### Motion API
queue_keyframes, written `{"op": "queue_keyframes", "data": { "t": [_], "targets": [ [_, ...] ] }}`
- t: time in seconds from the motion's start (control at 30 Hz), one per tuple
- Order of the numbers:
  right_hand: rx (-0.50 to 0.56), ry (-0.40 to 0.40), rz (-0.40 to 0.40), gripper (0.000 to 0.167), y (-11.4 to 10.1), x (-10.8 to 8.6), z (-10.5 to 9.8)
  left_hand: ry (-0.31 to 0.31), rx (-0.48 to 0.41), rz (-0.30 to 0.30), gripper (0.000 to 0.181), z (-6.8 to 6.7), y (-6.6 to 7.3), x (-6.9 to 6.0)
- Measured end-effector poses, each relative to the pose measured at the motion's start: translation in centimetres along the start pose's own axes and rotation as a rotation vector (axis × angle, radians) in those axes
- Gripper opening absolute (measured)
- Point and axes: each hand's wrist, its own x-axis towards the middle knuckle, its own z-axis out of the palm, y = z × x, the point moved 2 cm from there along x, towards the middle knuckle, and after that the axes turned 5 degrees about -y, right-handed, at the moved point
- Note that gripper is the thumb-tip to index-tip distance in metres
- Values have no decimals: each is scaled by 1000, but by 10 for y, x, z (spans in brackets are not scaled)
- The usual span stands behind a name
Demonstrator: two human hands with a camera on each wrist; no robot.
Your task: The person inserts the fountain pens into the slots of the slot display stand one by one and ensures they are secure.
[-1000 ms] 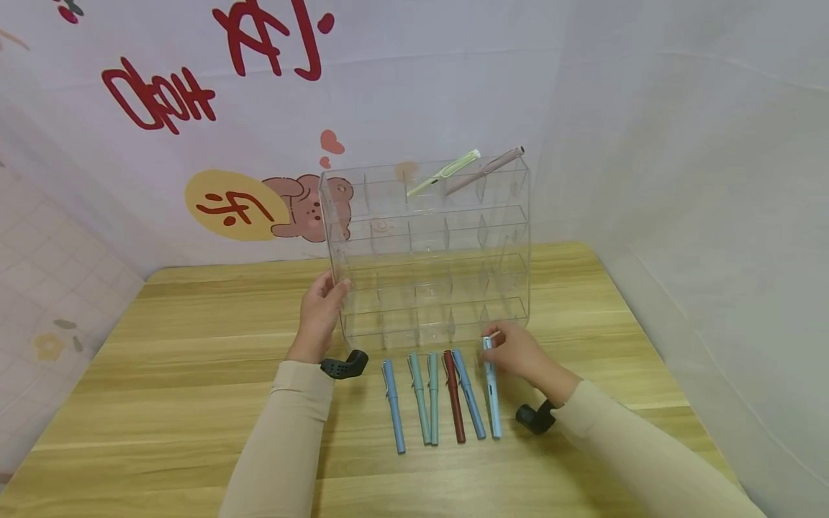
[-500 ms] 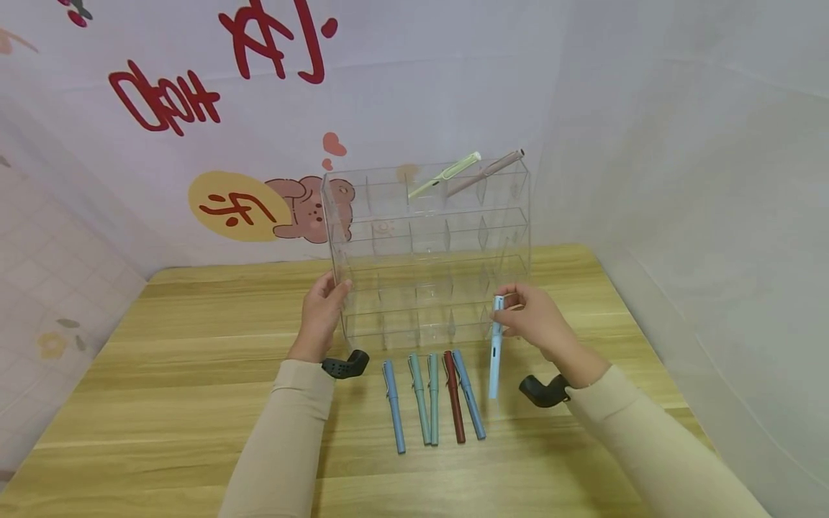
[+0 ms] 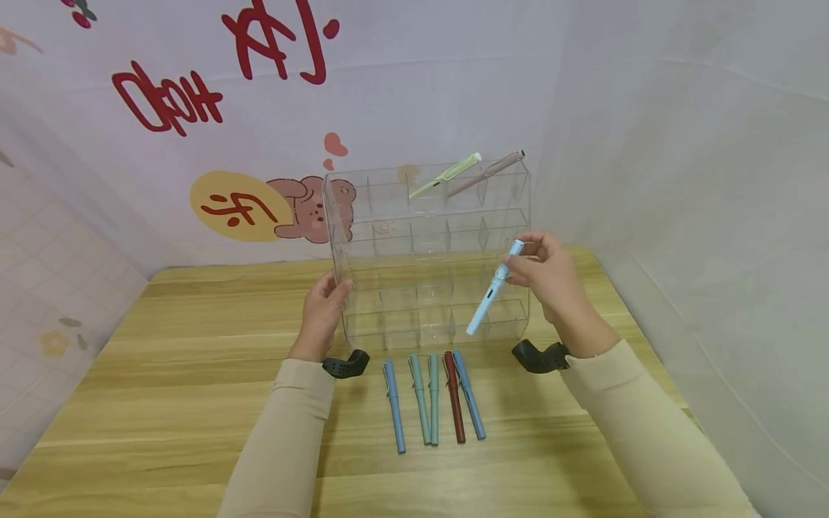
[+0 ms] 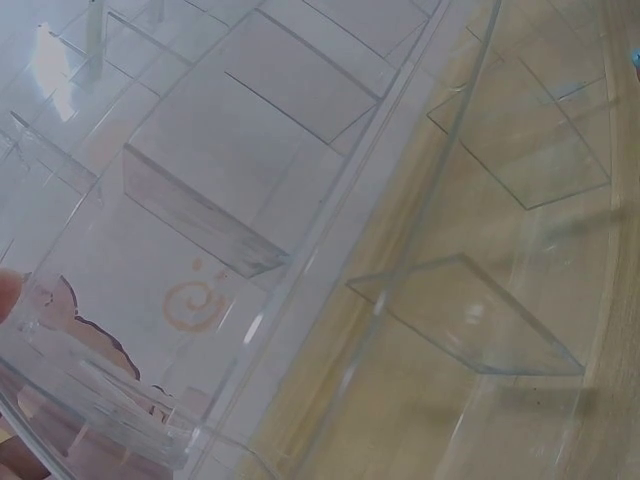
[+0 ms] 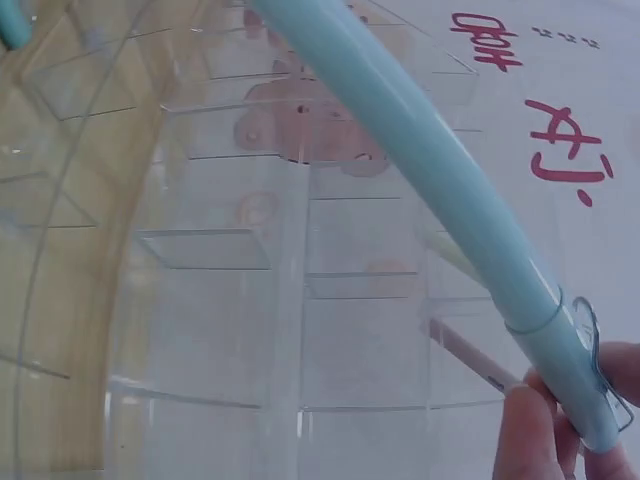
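My right hand [image 3: 547,277] pinches a light blue pen [image 3: 494,291] by its capped, clipped end, tilted in front of the right side of a clear acrylic rack [image 3: 430,291]. The right wrist view shows the pen [image 5: 440,180] large, with thumb and fingertips [image 5: 530,430] around the cap. With my left hand [image 3: 322,313] I grip the rack's left edge, thumb in front; most of that hand is out of the left wrist view. A pale green pen [image 3: 447,175] and a brownish-pink pen [image 3: 487,173] lean in the rack's top row.
In front of the rack several pens lie on the wooden table [image 3: 194,403]: a blue pen [image 3: 393,406], two green pens, a dark red pen [image 3: 454,396] and another blue pen [image 3: 469,394]. A printed white curtain [image 3: 427,86] hangs behind the rack.
The right hand has lifted the light blue pen from the table, up and in front of the rack, and the pen has tilted. The left hand stays on the rack's edge.
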Motion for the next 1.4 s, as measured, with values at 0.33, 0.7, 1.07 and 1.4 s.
{"op": "queue_keyframes", "data": {
  "t": [0.33,0.7,1.07,1.4],
  "targets": [
    [221,178,-79,31,-16,14,5,2,3,-5,53,-1,-3,1],
    [406,327,-168,31,-27,29,17,3,-1,-3,53,-2,-3,0],
    [440,438,-220,31,-24,45,31,6,0,-2,52,-1,-3,0],
    [460,469,-228,34,-13,58,46,1,-4,3,52,0,-1,1]
  ]
}}
